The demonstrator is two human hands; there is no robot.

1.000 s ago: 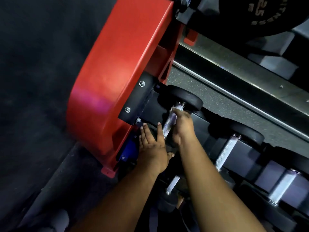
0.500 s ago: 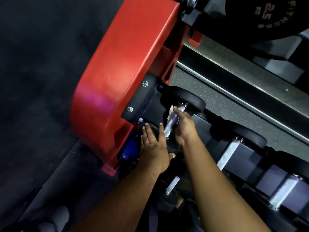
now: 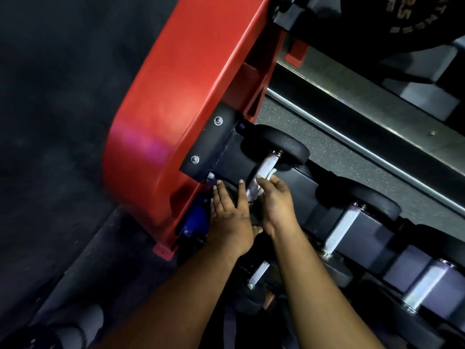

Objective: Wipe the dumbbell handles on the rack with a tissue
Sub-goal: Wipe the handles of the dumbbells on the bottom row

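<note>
My right hand (image 3: 275,200) curls round white tissue (image 3: 264,175) on the knurled steel dumbbell handle (image 3: 266,166); my left hand (image 3: 230,217), fingers straight, lies flat beside it.

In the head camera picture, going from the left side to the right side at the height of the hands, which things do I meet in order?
Red rack end panel → left hand → tissue on the first dumbbell handle → right hand → second dumbbell handle → third dumbbell handle.

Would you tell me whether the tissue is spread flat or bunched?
Bunched: the tissue is crumpled against the handle under the right hand.
</note>
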